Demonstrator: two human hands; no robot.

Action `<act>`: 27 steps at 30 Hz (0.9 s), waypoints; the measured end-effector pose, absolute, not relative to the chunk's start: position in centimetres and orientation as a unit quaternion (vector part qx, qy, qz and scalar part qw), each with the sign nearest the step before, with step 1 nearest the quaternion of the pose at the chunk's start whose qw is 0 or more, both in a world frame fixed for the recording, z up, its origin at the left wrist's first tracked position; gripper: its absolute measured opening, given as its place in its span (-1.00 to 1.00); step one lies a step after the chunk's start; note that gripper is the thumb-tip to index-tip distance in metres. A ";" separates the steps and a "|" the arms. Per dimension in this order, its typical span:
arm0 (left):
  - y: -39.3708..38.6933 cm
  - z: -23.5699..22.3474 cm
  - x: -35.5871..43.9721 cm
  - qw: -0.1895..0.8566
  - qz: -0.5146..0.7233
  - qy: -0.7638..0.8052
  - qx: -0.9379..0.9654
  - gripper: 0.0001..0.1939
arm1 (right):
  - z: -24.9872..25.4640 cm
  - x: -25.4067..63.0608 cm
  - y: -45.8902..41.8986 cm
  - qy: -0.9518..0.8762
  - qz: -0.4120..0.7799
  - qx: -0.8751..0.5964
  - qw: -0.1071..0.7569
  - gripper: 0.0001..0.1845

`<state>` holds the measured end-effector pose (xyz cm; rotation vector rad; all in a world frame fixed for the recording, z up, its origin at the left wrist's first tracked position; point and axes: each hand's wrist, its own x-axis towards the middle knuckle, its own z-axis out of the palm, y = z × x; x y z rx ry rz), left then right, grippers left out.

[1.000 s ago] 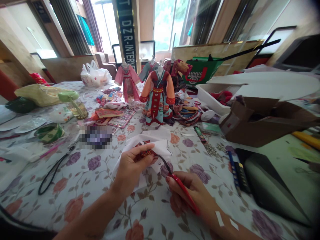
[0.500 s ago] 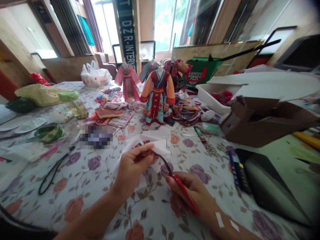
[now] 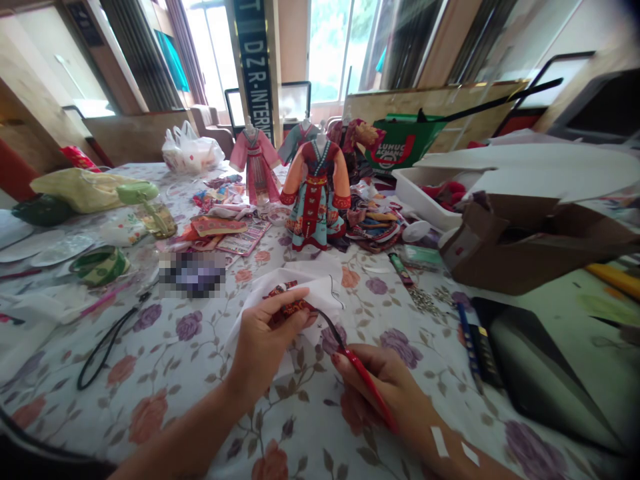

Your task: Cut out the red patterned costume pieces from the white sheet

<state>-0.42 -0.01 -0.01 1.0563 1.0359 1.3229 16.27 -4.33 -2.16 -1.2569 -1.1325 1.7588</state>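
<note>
My left hand (image 3: 267, 337) pinches a small piece of red patterned fabric (image 3: 299, 307) between thumb and fingers. White cloth (image 3: 323, 283) spreads behind and under it, with a dark line along its right side. In my right hand (image 3: 377, 383) is a pair of red-handled scissors (image 3: 369, 381). Their dark blades point up and left, with the tips at the red fabric beside my left fingertips. Beyond my hands stands a doll-sized robe (image 3: 316, 193) with orange sleeves and a blue and red skirt, on a small stand.
A pink doll robe (image 3: 255, 167) stands farther back. Fabric scraps (image 3: 220, 225) lie at left, by a lidded jar (image 3: 150, 210). On the right are a cardboard box (image 3: 530, 243), a white foam box (image 3: 425, 193), a pencil (image 3: 469, 343) and a dark tablet-like slab (image 3: 540, 367).
Very little differs. The red fabric has turned slightly in my left fingers, and the scissors stay at nearly the same place.
</note>
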 end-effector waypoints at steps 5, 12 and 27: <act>-0.1 0.2 -0.5 0.521 0.545 0.455 0.474 -0.73 | -2.4 16.5 -4.3 -0.455 0.661 -0.487 0.343 -0.54; -0.1 0.2 -0.4 0.513 0.539 0.465 0.480 -0.73 | -2.0 16.2 -4.3 -0.434 0.675 -0.488 0.343 -0.49; -0.2 -0.2 -0.5 0.499 0.536 0.476 0.487 -0.70 | -2.0 16.3 -4.3 -0.433 0.684 -0.472 0.349 -0.54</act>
